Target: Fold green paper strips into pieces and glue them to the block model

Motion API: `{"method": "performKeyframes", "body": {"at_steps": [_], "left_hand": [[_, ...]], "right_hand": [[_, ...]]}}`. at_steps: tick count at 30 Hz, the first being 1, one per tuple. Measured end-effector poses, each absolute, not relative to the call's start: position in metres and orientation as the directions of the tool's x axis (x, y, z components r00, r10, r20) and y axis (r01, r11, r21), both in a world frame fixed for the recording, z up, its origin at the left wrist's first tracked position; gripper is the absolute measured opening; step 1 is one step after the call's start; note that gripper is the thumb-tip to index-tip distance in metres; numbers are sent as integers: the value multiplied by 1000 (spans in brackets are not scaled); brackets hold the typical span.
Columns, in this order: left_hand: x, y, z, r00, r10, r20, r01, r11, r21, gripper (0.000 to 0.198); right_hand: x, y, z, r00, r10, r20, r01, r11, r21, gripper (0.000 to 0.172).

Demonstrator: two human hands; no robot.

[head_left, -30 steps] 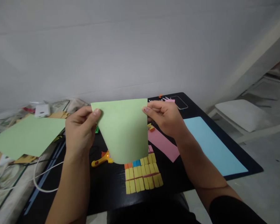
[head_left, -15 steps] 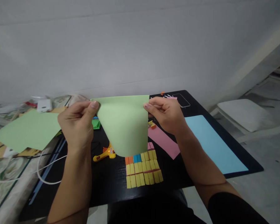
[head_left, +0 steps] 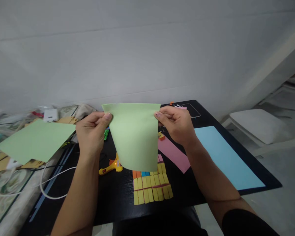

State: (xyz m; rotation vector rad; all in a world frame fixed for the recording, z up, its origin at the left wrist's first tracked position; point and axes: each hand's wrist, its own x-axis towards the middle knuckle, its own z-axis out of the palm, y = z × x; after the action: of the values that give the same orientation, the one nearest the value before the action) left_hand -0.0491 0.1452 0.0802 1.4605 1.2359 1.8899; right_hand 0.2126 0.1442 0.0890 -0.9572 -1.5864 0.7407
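Note:
A light green sheet of paper [head_left: 135, 137] hangs upright above the table, its lower part bowed. My left hand [head_left: 93, 131] pinches its left edge near the top, thumb facing me. On the opposite edge my right hand [head_left: 175, 124] pinches it between thumb and fingers. Below the sheet lie rows of small folded yellow paper pieces [head_left: 152, 189], with a few orange pieces [head_left: 137, 174] and blue pieces [head_left: 145, 173] partly covered by it. A yellow glue gun [head_left: 111, 167] rests left of them, partly behind the sheet.
On the black table [head_left: 118, 203] lie a pink paper strip [head_left: 174, 155] and a light blue sheet [head_left: 226, 160] at the right. Another green sheet [head_left: 36, 141] sits on clutter at the left, near a white cable [head_left: 45, 193]. A white stool [head_left: 257, 124] stands beyond.
My left hand has shifted right, closer to my right hand, and the green sheet looks narrower. The whole view has moved slightly, with the table lower in it. Both hands keep their pinch.

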Motion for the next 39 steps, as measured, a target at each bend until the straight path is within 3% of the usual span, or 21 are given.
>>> {"method": "performKeyframes", "body": {"at_steps": [4,10,15,19,26,31,34,37,39], "left_hand": [[-49,147,79,-274,841,466,110,-454,884,11],[-55,138,84,-245,832,497,281,-430,858,16],[-43,118,89,149,944,293,446,-329,832,27],[-23,105,88,345,926,151,498,-317,807,35],[-41,86,82,342,939,25,488,-200,850,34],[-61,72,81,276,960,39,434,-160,887,29],[-65,67,81,190,980,65,353,-130,926,28],[-58,65,80,177,984,30,331,-89,939,28],[-48,67,79,263,964,-23,352,-74,933,28]], "right_hand": [[213,146,88,-74,889,452,169,458,-873,34],[225,148,94,-161,909,384,65,398,-915,26],[219,140,97,-279,891,358,76,392,-917,38],[206,134,86,-435,837,331,197,447,-872,21],[230,124,78,-230,942,245,165,286,-944,32],[256,114,70,-98,975,199,107,209,-972,32],[273,108,63,-304,950,64,146,113,-983,30],[274,100,60,-686,707,-174,328,87,-941,28],[259,92,58,-732,655,-188,367,146,-919,30]]}}
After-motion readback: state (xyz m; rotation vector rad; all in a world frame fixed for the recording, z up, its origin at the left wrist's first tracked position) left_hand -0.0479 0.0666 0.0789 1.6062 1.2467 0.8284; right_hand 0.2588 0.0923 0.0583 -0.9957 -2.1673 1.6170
